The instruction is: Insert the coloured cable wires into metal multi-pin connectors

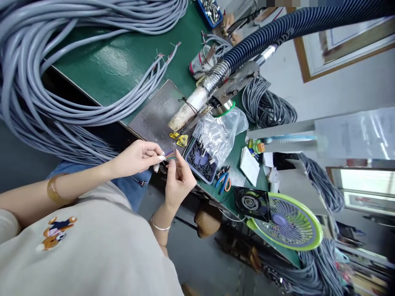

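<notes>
My left hand (145, 157) is closed in a pinch at the end of a grey cable, where several thin coloured wires (169, 155) fan out. Close by on the other side, my right hand (179, 177) has thumb and forefinger almost together at the tips of these wires; what lies between them is too small to make out. Just beyond the fingers, a yellow object (182, 140) rests on a dark metal plate (157, 111). A blue-grey tray (204, 172) of small black parts stands beside my right hand.
Grey cables (123, 109) lie bundled across the green table (108, 61). A ribbed hose (259, 41) with a white nozzle hangs over the plate. Beyond the tray are a plastic bag (220, 133), pliers (224, 181) and a green fan (291, 222). Another person's hand (228, 22) shows at the back.
</notes>
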Demonstrator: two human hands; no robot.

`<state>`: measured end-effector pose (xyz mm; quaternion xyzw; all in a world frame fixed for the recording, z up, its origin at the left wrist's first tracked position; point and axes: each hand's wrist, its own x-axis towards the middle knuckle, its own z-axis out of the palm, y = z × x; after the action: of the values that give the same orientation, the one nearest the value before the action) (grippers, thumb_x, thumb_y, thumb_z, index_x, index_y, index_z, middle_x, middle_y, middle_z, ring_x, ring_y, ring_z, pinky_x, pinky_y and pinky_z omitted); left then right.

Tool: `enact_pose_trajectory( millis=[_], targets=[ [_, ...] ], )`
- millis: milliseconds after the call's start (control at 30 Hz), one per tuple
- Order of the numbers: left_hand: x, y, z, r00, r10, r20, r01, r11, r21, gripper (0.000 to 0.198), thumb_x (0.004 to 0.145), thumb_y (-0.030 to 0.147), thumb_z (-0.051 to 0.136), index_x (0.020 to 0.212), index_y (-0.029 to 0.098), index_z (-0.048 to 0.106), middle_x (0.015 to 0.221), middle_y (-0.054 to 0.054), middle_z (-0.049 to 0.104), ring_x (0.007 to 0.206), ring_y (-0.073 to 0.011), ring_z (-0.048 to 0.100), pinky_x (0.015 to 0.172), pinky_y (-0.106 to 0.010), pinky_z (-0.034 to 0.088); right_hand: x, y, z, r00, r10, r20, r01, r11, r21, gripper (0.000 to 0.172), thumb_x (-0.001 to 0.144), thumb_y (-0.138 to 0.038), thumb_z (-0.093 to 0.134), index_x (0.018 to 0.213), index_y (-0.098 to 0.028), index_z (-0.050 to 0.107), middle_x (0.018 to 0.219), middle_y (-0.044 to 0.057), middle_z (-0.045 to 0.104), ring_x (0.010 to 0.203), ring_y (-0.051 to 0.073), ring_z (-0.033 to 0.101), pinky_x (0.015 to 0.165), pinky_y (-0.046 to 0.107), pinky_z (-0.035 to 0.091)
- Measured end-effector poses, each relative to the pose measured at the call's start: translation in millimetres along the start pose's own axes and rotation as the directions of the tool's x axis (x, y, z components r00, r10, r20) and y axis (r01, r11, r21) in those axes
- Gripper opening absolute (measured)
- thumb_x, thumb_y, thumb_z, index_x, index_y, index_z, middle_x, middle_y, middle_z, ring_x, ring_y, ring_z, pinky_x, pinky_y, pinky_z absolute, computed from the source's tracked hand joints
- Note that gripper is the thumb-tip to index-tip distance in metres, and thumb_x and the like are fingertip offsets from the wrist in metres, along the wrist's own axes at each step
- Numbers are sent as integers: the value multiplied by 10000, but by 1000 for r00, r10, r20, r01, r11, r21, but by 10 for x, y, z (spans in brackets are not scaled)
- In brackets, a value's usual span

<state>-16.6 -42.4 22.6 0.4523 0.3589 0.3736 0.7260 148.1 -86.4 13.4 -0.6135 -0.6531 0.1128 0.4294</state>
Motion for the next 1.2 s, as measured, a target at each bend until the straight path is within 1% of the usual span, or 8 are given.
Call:
enact_pose_trajectory(
  millis=[167,267,367,467,633,800,1067,1200],
  targets=[
    [6,-28,5,998,58,-33,-58,998,13,194,842,291,717,839,113,641,586,2,637,419,-31,415,390,-142,327,40,8,-30,947,-311,-75,304,948,-96,287,935,-115,638,1162,-261,735,761,-15,718,543,73,551,546,219,442],
    [-8,-20,-17,994,94,-48,-95,996,-3,232,818,315,765,856,116,651,623,0,647,424,-32,444,401,-146,359,38,-17,-19,931,-355,-90,346,933,-95,207,913,-97,665,1042,-241,738,781,-7,739,594,84,610,580,221,471],
    [-6,-30,-44,984,157,-83,-160,987,-32,283,769,340,825,861,125,666,663,-11,680,459,-48,513,435,-156,425,5,-51,0,971,-234,-59,231,972,-53,80,935,-185,655,914,-219,724,758,-1,724,570,90,579,570,241,467],
    [1,-78,-68,969,218,-115,-223,974,-37,291,730,339,864,852,135,696,692,-9,698,523,-66,580,498,-167,489,-29,-93,3,1000,9,-28,-7,997,83,122,939,-274,649,860,-212,719,706,-22,672,509,74,483,515,242,410],
    [-15,-163,-105,946,291,-142,-294,956,1,231,725,302,875,846,152,747,810,-35,749,707,-108,693,645,-189,559,-21,-164,-29,948,317,-35,-278,875,397,158,906,-341,675,841,-208,730,765,-9,678,526,73,457,466,238,328],
    [-24,-177,-116,940,313,-137,-316,949,-1,170,747,246,859,851,160,757,807,-22,748,730,-91,701,704,-168,571,25,-244,-21,959,280,46,-270,851,451,109,871,-324,725,872,-219,755,823,-3,677,508,56,383,447,252,235],
    [-36,-150,-75,969,228,-96,-232,972,-37,270,779,345,838,866,135,692,625,15,663,492,-65,587,482,-152,501,48,-301,63,977,214,19,-205,904,375,130,892,-279,704,791,-198,694,758,-23,632,554,61,430,480,240,274],
    [-59,-82,-72,989,143,-26,-145,988,-54,331,830,426,788,888,137,638,537,34,614,402,-72,539,406,-171,453,38,-262,89,978,209,13,-198,900,389,126,879,-241,689,766,-191,662,735,-43,600,510,39,354,463,235,238]
  ],
)
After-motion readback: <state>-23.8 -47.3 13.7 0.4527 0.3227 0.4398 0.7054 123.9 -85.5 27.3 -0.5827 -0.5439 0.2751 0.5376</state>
